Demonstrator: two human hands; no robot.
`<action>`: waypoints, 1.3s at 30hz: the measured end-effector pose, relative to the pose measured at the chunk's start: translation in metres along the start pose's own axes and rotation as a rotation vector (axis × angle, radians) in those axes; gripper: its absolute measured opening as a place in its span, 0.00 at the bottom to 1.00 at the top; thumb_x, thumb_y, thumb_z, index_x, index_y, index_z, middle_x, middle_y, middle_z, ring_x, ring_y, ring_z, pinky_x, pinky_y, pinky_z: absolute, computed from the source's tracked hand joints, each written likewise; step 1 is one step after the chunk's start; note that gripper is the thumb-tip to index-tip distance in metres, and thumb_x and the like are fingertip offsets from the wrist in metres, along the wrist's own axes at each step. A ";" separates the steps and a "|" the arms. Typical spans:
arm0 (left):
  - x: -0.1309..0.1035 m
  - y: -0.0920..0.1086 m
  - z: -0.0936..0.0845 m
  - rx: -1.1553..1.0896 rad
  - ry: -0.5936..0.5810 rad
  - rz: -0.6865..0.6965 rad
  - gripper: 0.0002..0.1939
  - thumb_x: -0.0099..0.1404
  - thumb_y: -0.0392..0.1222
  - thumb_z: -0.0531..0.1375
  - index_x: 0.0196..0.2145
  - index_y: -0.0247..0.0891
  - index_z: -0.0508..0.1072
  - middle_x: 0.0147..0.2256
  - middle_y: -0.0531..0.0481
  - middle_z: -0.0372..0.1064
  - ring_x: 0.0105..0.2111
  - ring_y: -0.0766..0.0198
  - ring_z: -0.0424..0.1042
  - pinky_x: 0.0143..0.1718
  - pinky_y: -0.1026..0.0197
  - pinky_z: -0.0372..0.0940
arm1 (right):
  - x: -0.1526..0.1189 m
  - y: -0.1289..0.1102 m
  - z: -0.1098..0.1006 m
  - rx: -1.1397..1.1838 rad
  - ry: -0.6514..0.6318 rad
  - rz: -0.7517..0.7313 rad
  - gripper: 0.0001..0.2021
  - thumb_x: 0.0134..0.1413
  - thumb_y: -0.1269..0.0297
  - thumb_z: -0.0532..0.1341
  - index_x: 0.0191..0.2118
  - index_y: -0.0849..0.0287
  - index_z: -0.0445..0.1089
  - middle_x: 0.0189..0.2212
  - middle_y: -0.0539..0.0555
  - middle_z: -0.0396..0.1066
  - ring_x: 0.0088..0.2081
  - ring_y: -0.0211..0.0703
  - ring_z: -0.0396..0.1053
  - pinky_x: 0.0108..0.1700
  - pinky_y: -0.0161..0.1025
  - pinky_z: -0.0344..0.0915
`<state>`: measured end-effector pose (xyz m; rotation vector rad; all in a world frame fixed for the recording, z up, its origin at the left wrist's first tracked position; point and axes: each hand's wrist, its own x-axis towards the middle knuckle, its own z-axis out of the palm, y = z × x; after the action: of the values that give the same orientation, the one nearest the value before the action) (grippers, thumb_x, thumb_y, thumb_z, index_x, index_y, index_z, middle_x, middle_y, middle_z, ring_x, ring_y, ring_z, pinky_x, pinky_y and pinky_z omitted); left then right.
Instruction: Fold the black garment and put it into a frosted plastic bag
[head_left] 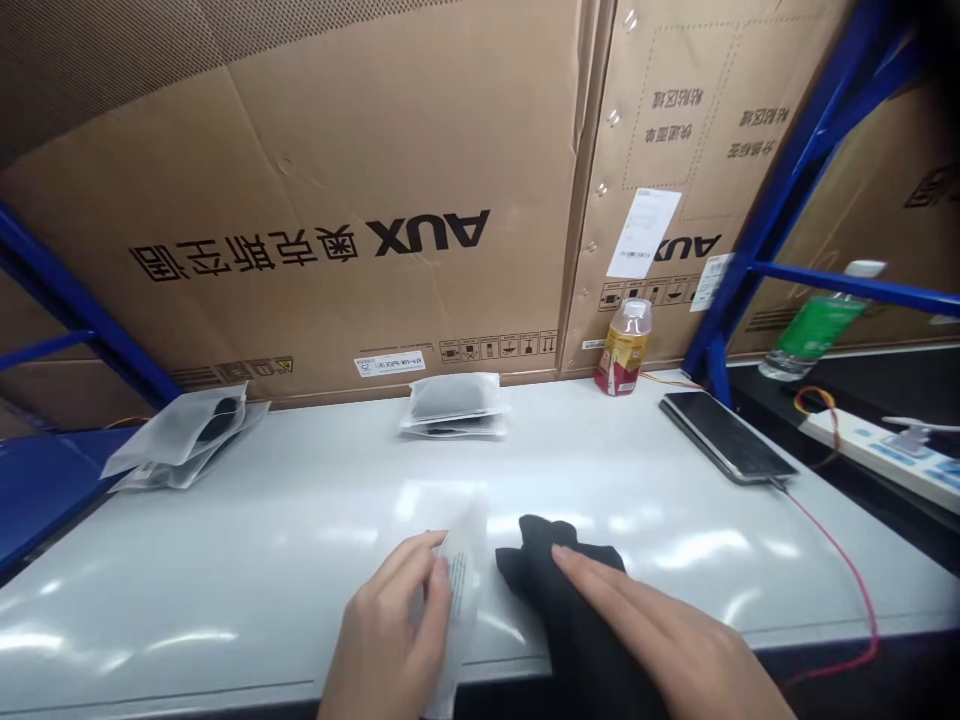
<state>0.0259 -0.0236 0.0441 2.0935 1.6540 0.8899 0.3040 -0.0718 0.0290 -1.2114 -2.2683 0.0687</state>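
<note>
My left hand (pixel 397 620) pinches a frosted plastic zip bag (pixel 469 560) between thumb and fingers near the front edge of the table. Small print shows on the bag, which looks flat. Just to the right, my right hand (pixel 660 630) grips a black glove (pixel 555 570), its fingers lying straight along the cloth and its thumb hidden. The glove's short finger ends point away from me over the white tabletop (pixel 300 560), and its lower part runs down past the front edge.
Filled frosted bags lie at the back middle (pixel 454 400) and back left (pixel 180 440). A drink bottle (pixel 624 350) and a phone (pixel 727 435) with a red cable (pixel 847 560) are at right. Large cartons (pixel 300 180) stand behind, between blue posts (pixel 795 180). A power strip (pixel 892 455) lies far right.
</note>
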 end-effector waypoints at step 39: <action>0.011 0.017 0.009 -0.126 -0.070 -0.012 0.20 0.77 0.48 0.51 0.30 0.44 0.77 0.61 0.46 0.74 0.70 0.44 0.60 0.63 0.39 0.67 | 0.080 -0.012 0.009 0.427 -0.329 -0.103 0.33 0.55 0.73 0.66 0.66 0.49 0.66 0.68 0.53 0.66 0.71 0.49 0.57 0.69 0.50 0.61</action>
<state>0.0460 -0.0170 0.0511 2.0045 1.5329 0.8828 0.2561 -0.0147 0.0611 -0.9047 -2.4158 0.7225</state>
